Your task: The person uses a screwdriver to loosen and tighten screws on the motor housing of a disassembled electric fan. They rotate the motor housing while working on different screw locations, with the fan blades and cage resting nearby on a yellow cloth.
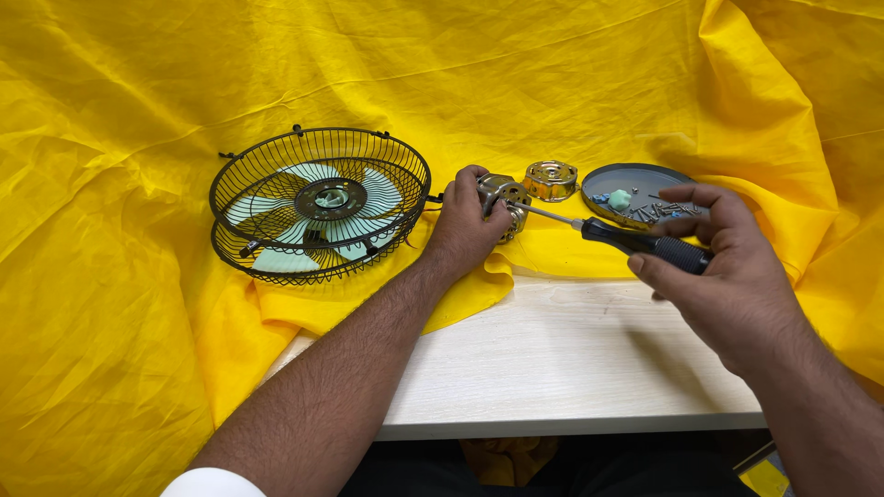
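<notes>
Yellow cloth [138, 110] drapes a pale wooden table [571, 359].

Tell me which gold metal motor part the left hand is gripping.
The one under the left hand, met by the screwdriver; the other gold part sits apart, untouched.

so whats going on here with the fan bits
A person is working on a taken-apart fan at a table draped in yellow cloth. The left hand grips a small metal motor, while the right hand holds a screwdriver with its tip at the motor. The fan cage, blades inside, sits to the left. A gold motor cover and a grey dish of screws lie behind.
</notes>
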